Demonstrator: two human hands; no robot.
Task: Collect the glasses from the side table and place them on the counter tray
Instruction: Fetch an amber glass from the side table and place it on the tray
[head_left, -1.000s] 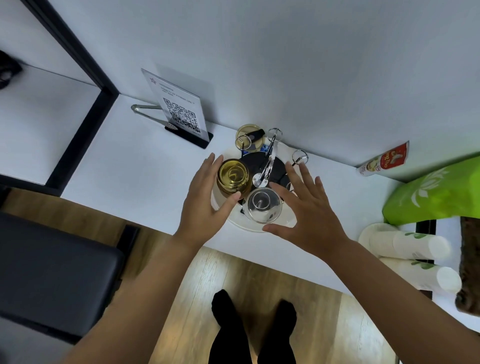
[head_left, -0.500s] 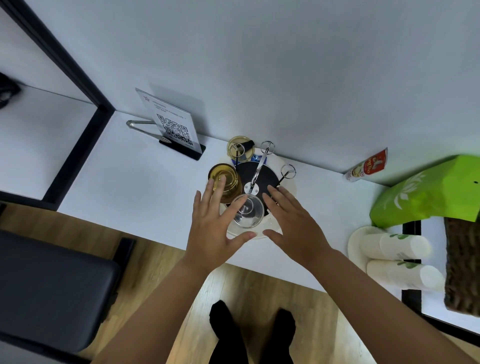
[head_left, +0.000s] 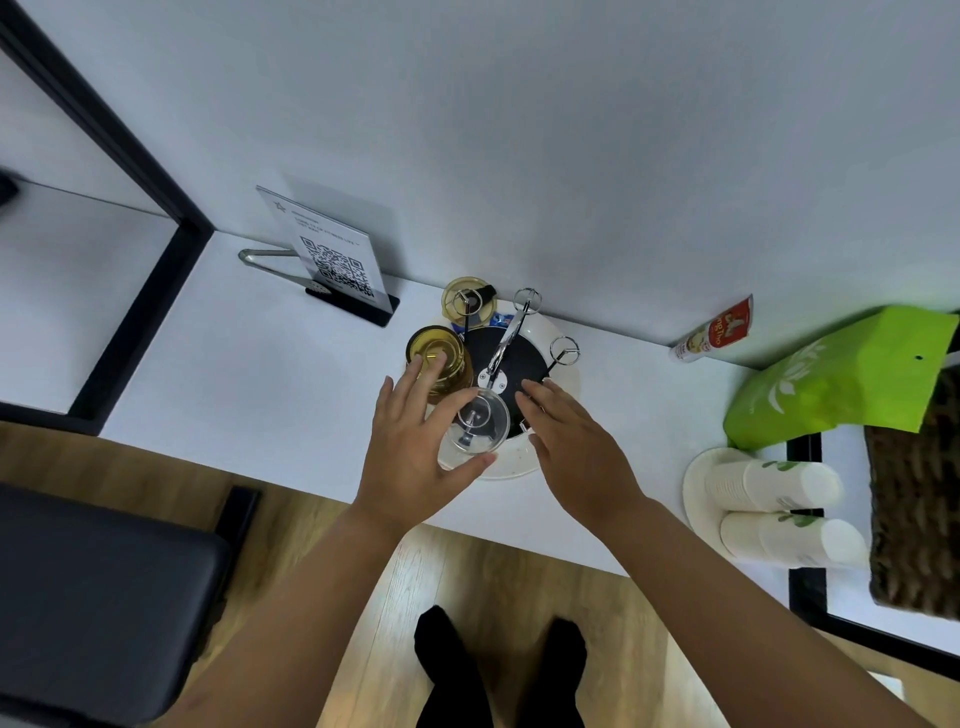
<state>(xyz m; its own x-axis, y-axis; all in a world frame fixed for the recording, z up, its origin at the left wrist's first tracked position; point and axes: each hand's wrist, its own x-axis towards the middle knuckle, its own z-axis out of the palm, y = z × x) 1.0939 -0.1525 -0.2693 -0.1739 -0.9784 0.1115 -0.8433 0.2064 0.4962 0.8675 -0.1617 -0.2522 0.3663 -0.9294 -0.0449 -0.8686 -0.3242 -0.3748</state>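
Observation:
A round white tray (head_left: 511, 468) with a black centre and a metal peg rack (head_left: 501, 353) stands on the white counter (head_left: 260, 374) against the wall. A clear glass (head_left: 477, 427) sits upside down at the tray's front. My left hand (head_left: 415, 452) grips it, thumb under its near side and index finger over its far side. The other fingertips reach an amber glass (head_left: 439, 358) at the tray's left. A second amber glass (head_left: 467, 300) stands at the back. My right hand (head_left: 574, 441) hovers open over the tray's right side, just apart from the clear glass.
A QR-code sign (head_left: 337, 262) and metal tongs (head_left: 267, 258) stand to the left. On the right are a red tube (head_left: 712, 332), a green bag (head_left: 841, 379), stacked paper cups (head_left: 779, 486) and a woven basket (head_left: 914, 519). A dark chair (head_left: 93, 597) is at lower left.
My left hand moved from beside the amber glass to the clear glass and closed thumb and finger round it. My right hand drew in closer to the glass.

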